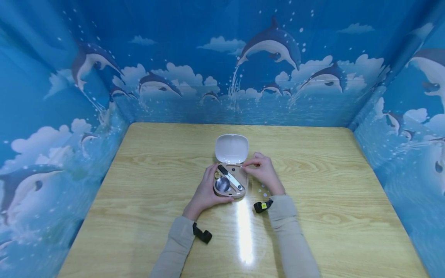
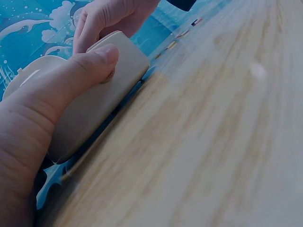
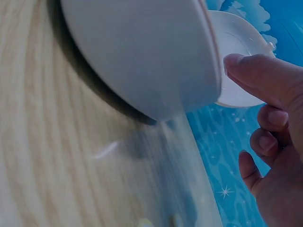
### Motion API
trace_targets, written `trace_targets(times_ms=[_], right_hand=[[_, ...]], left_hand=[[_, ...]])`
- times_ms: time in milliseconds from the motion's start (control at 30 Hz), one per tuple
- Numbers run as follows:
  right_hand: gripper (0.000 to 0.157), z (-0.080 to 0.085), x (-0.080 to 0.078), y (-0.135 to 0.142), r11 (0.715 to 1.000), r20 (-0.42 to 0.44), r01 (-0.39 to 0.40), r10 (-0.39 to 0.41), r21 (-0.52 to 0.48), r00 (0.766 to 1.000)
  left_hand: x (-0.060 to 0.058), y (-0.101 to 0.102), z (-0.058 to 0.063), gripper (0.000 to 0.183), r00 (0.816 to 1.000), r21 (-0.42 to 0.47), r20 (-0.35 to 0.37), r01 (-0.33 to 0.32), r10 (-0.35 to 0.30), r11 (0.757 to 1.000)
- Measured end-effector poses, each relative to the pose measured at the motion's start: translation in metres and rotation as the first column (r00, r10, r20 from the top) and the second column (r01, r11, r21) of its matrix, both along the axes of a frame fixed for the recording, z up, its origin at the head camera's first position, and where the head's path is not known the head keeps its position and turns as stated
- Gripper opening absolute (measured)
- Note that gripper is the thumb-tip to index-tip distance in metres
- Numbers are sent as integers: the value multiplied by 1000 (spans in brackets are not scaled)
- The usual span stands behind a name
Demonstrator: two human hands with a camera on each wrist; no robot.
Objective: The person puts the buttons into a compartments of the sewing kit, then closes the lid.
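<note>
A small beige case (image 1: 245,180) stands on the table with its white lid (image 1: 231,148) hinged up behind it. My left hand (image 1: 205,192) grips the case from the left, its thumb along the near side wall. In the case lie a black-and-white tool (image 1: 230,178), a round silver disc (image 1: 222,184) and a small gold-coloured ring (image 1: 217,175). My right hand (image 1: 263,170) is at the far right corner of the case, thumb and forefinger pinching a tiny white piece, mostly hidden by the fingertips. In the right wrist view, the thumb (image 3: 255,71) overlaps the lid beside the rim.
Several small pale discs (image 1: 263,190) that look like buttons lie on the wooden table (image 1: 323,200), right of the case and beside my right wrist. Black cameras (image 1: 260,206) are strapped to both wrists. A blue dolphin-print curtain (image 1: 194,104) surrounds the table's back and sides.
</note>
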State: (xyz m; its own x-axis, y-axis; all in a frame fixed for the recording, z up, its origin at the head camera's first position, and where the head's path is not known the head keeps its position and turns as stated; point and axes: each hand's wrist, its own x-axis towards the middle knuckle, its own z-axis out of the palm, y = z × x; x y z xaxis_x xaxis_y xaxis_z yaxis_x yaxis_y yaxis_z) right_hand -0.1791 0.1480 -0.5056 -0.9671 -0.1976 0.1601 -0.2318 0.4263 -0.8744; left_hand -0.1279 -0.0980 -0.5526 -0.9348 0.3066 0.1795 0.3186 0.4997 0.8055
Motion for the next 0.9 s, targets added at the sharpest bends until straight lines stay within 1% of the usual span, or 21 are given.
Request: trace_targets(times_ms=[133,400,600,900], right_hand=[[9,-1,0,-4,1000,7,-19,19,6,1000],[8,-6,2,-10,997,45,-35,31,75,998],[9,-8,2,-14,992,8,-30,29,119,1000],[11,-7,3,-16,994,-24,-21,24,111,999]], left_hand=[[0,0,-1,134,1000,-4,-3,-1,1,1000],[0,0,-2,135,1000,-11,-1,-7,7,1000],[-1,0,-3,135,1000,-17,-12,-8,8,1000],[0,0,-2,134,1000,1,-23,-8,8,1000]])
